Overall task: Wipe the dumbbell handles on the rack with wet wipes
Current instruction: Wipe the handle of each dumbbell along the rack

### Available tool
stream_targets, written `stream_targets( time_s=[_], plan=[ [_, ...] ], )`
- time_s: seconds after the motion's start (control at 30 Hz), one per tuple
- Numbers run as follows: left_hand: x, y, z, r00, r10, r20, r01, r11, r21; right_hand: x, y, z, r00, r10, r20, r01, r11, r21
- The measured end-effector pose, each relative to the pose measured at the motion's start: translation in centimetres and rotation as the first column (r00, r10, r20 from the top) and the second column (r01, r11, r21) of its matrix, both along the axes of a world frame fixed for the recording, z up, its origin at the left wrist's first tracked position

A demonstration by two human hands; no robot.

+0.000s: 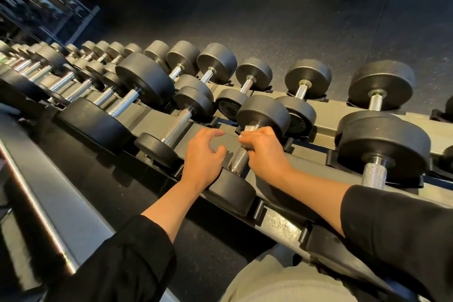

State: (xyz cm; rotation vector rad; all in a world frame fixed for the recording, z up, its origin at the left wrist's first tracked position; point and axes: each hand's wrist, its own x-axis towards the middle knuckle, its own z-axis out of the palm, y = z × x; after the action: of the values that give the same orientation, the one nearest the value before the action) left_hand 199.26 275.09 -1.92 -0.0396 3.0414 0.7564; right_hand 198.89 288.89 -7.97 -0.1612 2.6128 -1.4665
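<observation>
Black sleeves (127, 262) frame the near edge, both forearms reaching to the rack (282, 225). On its near tier lies a dumbbell (235, 193); the right hand (263, 149) curls round the far end of its knurled handle (239, 160), clutching a white wet wipe (247, 129) against it. Just left, the left hand (203, 154) hovers, fingers loosely spread, holding nothing.

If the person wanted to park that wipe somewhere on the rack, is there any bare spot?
One bare patch: the flat grey rack beam under the left hand, between the small dumbbell on the left and the dumbbell handle that the right hand grips with the wet wipe. Further left, the dumbbells sit packed close together.
</observation>
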Motion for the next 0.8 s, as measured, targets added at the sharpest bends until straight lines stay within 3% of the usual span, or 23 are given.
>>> stream_targets(
  time_s=[0.2,0.27,0.4,0.8],
  plan=[
    [0.1,-0.1,0.1,1.0,-0.005,0.012,0.005,1.0,0.017,1.8,-0.5,1.2,0.977,0.21,-0.027,-0.211,0.977,-0.027],
    [0.1,0.0,0.1,1.0,-0.006,0.012,0.006,1.0,0.011,1.7,0.2,1.7,0.994,0.11,-0.017,-0.111,0.992,-0.064],
    [-0.1,0.0,0.1,1.0,-0.012,0.014,0.012,1.0,-0.01,0.9,2.2,0.7,0.959,-0.282,0.028,0.282,0.959,-0.007],
    [-0.3,0.0,0.0,1.0,-0.019,0.02,0.021,0.998,-0.066,1.8,0.4,0.0,0.986,-0.108,0.127,0.127,0.98,-0.155]
  ],
)
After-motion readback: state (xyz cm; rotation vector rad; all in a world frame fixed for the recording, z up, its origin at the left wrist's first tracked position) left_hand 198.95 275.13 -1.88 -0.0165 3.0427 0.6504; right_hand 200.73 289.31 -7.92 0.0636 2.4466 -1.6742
